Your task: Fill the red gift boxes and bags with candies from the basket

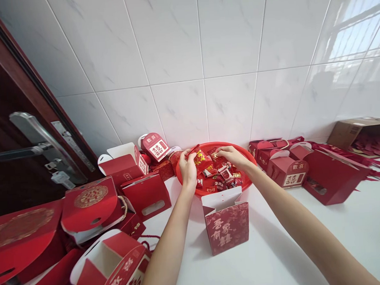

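Observation:
A red plastic basket [253, 157] of wrapped candies [221, 181] stands against the tiled wall. My left hand [188, 168] is closed on a red candy packet [202, 160] with yellow lettering, held over the basket's left side. Inside the basket, my right hand [233, 156] reaches down with its fingers bent together at the candies, near a small gold-and-red wrapped piece. What its fingertips grip is too small to make out. Between my forearms, in front of the basket, a red gift box [228, 229] with pale lettering stands upright, its white-lined top open.
Several red gift boxes [87, 197] crowd the left side, some with open tops. More boxes [287, 169] stand at right, beside a large red box [333, 174]. A cardboard carton [359, 135] with dark red contents lies far right. A door handle [23, 150] with keys is at left.

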The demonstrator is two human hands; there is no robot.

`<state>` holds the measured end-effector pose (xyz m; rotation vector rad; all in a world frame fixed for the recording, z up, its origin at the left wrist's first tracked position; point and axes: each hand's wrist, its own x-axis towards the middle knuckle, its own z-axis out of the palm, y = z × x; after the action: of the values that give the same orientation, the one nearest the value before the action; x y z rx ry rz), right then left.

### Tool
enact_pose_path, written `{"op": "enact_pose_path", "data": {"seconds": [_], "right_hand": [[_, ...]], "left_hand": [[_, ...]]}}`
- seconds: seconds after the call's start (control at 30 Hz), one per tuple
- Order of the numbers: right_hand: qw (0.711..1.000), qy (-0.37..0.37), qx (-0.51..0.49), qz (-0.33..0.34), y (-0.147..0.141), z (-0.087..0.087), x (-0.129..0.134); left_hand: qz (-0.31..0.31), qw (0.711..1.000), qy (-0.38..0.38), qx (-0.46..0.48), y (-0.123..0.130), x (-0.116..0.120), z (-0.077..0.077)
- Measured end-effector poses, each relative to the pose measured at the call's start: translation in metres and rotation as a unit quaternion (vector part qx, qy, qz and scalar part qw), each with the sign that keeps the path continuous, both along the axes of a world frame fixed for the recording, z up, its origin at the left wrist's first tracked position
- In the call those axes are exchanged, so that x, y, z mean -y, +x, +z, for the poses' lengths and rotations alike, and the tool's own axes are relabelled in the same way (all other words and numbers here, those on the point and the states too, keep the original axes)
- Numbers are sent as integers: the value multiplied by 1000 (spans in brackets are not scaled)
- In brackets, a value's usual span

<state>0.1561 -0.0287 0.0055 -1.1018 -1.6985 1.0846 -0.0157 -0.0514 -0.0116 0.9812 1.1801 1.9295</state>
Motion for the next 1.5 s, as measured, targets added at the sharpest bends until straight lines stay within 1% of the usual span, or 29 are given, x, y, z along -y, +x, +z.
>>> {"op": "enact_pose_path", "data": {"seconds": [0.07,0.13,0.2,0.27,0.33,0.43,0.5,0.57,0.6,0.67,0.73,0.8,0.9,0.97,1.03,1.1,1.17,1.23,1.3,1.33,1.4,1.5], "right_hand": [[994,-31,-99,15,8,1,9],[983,-58,-171,23,11,2,18],[973,-71,-216,32,13,8,29],[972,-64,-219,52,16,17,40],[980,-39,-172,90,22,29,54],[987,29,-29,156,33,50,79],[975,84,59,195,39,63,97],[956,131,135,224,40,71,113],[946,151,170,231,39,73,120],[928,183,236,222,33,74,130],[914,207,288,197,26,70,134],[904,215,327,175,19,66,134],[899,216,353,145,12,60,129],[899,220,357,130,11,59,127],[905,224,341,119,11,61,126],[921,225,299,113,13,65,128],[936,217,244,131,17,69,132],[941,201,212,173,22,72,135],[936,191,213,207,26,72,137],[932,190,223,214,27,71,137],[928,194,247,202,28,69,138],[924,204,280,163,24,66,139]], "left_hand": [[-5,1000,2,-6,0,0,0],[-16,1000,1,-15,1,1,0],[-30,999,3,-24,2,3,1],[-41,998,12,-35,3,5,3],[-53,997,20,-44,4,6,4],[-68,996,26,-53,5,7,5],[-75,995,27,-57,5,7,5],[-81,995,28,-56,6,7,5],[-84,995,29,-54,7,7,5],[-84,994,35,-55,8,8,6],[-84,994,40,-58,9,9,8],[-92,993,42,-61,9,11,11],[-115,991,50,-56,8,17,18],[-130,988,62,-52,7,23,27],[-143,986,75,-48,5,32,37],[-155,983,84,-49,3,42,47],[-166,980,90,-59,0,52,57],[-172,978,94,-72,-3,60,65],[-172,977,101,-78,-6,67,71],[-172,976,106,-79,-7,69,73],[-167,976,117,-82,-10,73,75],[-162,973,128,-104,-13,79,77]]}}
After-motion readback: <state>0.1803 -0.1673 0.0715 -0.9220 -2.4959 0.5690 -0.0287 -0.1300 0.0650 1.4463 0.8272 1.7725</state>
